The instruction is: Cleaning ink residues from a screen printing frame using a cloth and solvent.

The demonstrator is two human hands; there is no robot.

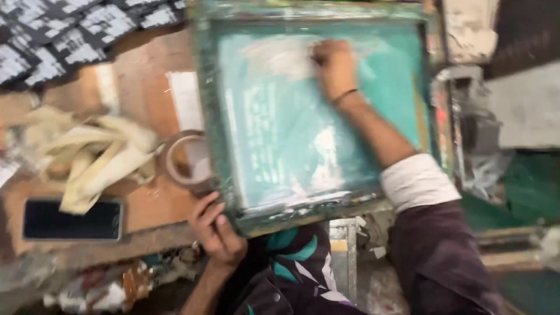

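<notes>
A framed printing screen (221,146) with a teal mesh lies on the wooden worktable in front of me. My left hand (217,230) grips its near left corner, fingers curled over the frame. My right hand (333,65) is closed and pressed onto the mesh near the far edge, amid white smears; whether it holds a rag or tool is hidden by blur. A dark band sits on that wrist and the sleeve is rolled up.
A crumpled cream cloth (96,154) lies left of the screen, with a roll of tape (186,158) between them. A dark phone (73,220) rests near the table's front left. Black printed sheets (64,35) sit at the far left. Cluttered, ink-stained equipment (478,128) stands at the right.
</notes>
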